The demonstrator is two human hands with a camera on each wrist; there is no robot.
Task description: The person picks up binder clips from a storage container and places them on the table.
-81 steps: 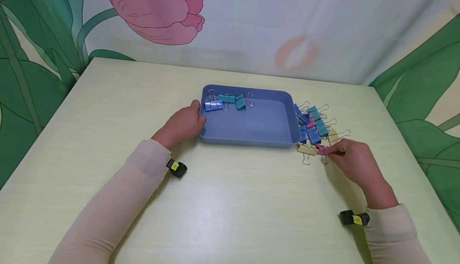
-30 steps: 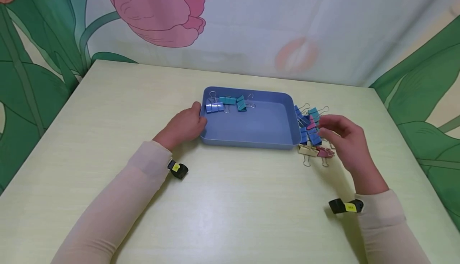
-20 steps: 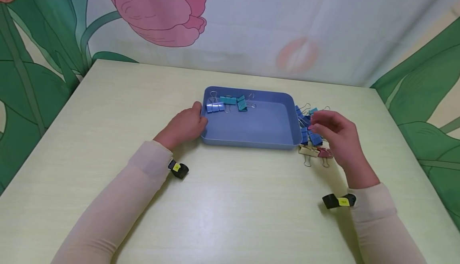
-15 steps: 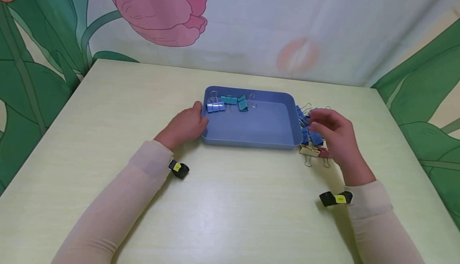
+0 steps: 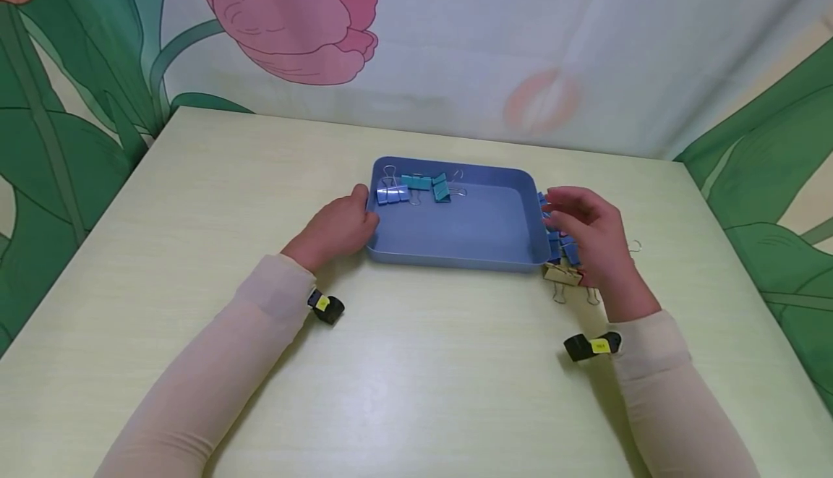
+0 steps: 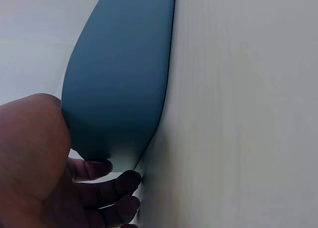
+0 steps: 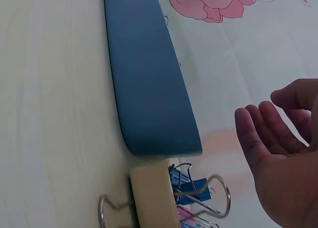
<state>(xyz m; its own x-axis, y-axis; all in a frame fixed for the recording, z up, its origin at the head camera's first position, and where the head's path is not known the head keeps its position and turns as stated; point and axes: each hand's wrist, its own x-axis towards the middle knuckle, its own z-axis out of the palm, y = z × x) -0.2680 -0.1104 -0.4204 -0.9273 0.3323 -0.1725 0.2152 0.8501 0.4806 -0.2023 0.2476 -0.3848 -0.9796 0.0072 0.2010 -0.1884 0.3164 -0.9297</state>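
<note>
Left hand: grips the left end of the blue tray; fingers curled round the near-left side, thumb over the rim; same hold as 2.7 s ago.
Right hand: raised over the clip pile, just beside the tray's right rim; fingers gently bent, thumb standing off from the fingertips, bare gap between; at 2.7 s ago the same fingertips were on the pink clip at the near edge of the pile; hand has since moved up and leftward, toward the tray.
Tray: flat on the tabletop; place unchanged against the earlier views, apart from a slight overall shift of the scene in the head view.
Tray contents: three binder clips along the far-left part; one shiny violet-blue clip, two teal clips; count and arrangement as at 2.7 s ago.
Clip pile: on the tabletop at the tray's right side; blue clips partly covered by the right hand; yellow clip near the tray's near-right corner, little changed; pink clip next to it, now mostly hidden; teal clips of the pile, plain to see at 2.7 s ago, now behind the hand.
Backdrop: floral cloth behind the tabletop.
</note>
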